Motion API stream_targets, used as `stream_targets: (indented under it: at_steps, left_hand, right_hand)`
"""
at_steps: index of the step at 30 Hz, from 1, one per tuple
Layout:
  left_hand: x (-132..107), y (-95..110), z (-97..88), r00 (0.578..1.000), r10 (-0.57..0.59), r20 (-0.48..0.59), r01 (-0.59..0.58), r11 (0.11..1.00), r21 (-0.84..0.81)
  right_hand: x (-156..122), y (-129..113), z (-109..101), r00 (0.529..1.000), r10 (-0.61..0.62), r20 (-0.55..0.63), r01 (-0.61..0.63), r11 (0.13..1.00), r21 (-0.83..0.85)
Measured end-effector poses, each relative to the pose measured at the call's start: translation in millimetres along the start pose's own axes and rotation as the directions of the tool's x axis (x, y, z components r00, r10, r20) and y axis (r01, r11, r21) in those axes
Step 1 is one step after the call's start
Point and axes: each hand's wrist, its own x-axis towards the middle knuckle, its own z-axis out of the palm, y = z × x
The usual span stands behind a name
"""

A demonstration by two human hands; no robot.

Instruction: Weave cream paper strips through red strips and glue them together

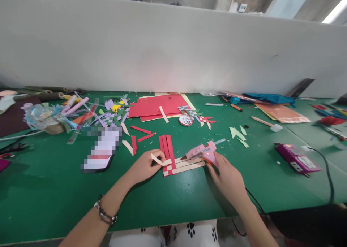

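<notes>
Cream paper strip, light and floppy by the look, pinched at its end by the left hand over the woven mat near the tabletop's front edge; right hand grips the pink glue gun.

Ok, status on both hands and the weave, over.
Left hand pinching cream strip. Right hand gripping pink glue gun, nozzle at red-and-cream woven mat. Loose red strips behind, apart.
</notes>
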Motion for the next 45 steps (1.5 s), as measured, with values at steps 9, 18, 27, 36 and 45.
stream_targets:
  at_steps: [9,18,27,36,45]
  left_hand:
    - [0.5,-3.1,1.2,1.000,0.008,0.004,-0.008,1.000,0.005]
    - [0.2,-4.6,2.0,1.000,0.003,0.004,-0.003,1.000,0.018]
    - [0.5,-5.8,1.9,1.000,0.004,0.000,-0.004,1.000,0.014]
    - [0.0,-6.9,3.0,1.000,0.011,-0.005,-0.011,1.000,0.009]
    - [0.0,-6.6,1.8,1.000,-0.002,0.014,0.002,1.000,0.012]
  right_hand:
    - [-0.8,11.5,-2.8,0.998,0.044,-0.037,-0.045,0.999,-0.022]
    - [-0.4,20.6,-7.8,0.997,0.073,-0.024,-0.075,0.994,-0.074]
    - [-2.6,31.9,-9.7,0.993,0.111,-0.038,-0.115,0.988,-0.101]
    - [-3.5,37.9,-13.1,0.987,0.146,-0.066,-0.154,0.978,-0.142]
    - [12.4,61.3,-26.9,0.918,0.392,-0.055,-0.395,0.916,-0.065]
